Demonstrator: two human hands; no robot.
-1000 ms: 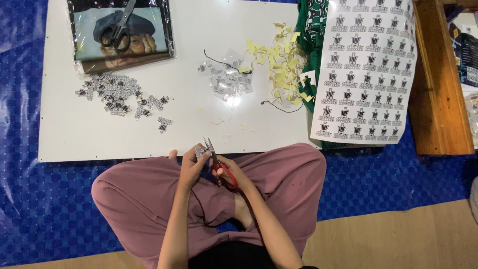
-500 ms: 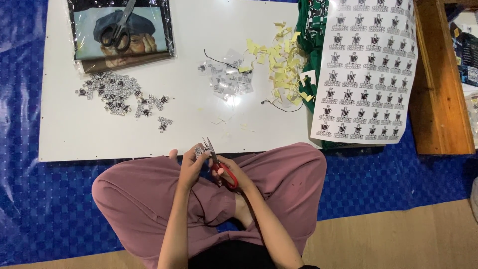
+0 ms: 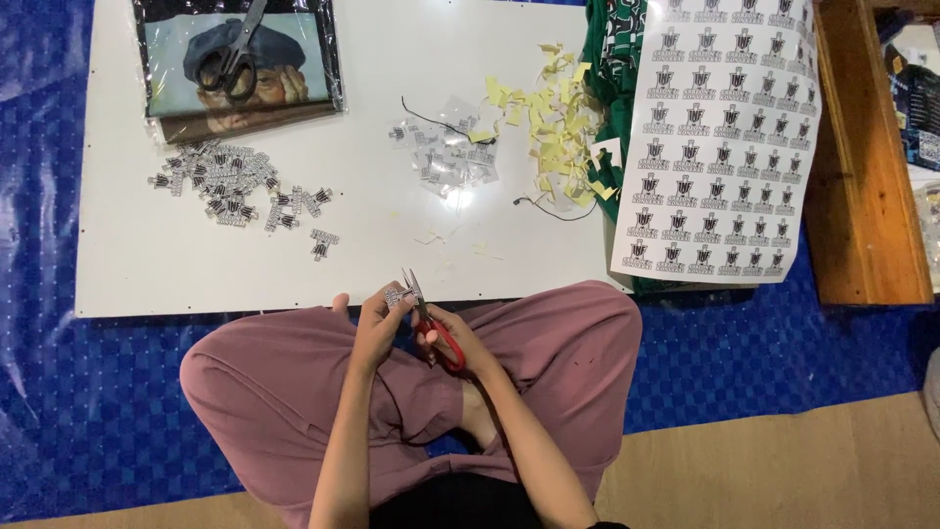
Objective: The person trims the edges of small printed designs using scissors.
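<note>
I sit cross-legged at the near edge of a low white board (image 3: 147,264). My right hand (image 3: 458,335) grips red-handled scissors (image 3: 431,318), blades pointing up toward the board. My left hand (image 3: 372,323) pinches a small printed sticker piece (image 3: 397,295) right against the blades. Both hands hover over my lap in pink trousers, just below the board's edge.
A pile of cut black-and-white stickers (image 3: 230,186) lies at the board's left. Black scissors (image 3: 233,49) rest on a bagged picture. Clear plastic scraps (image 3: 446,152) and yellow paper bits (image 3: 548,118) lie mid-board. A large sticker sheet (image 3: 725,137) covers green cloth; a wooden bench (image 3: 862,167) stands right.
</note>
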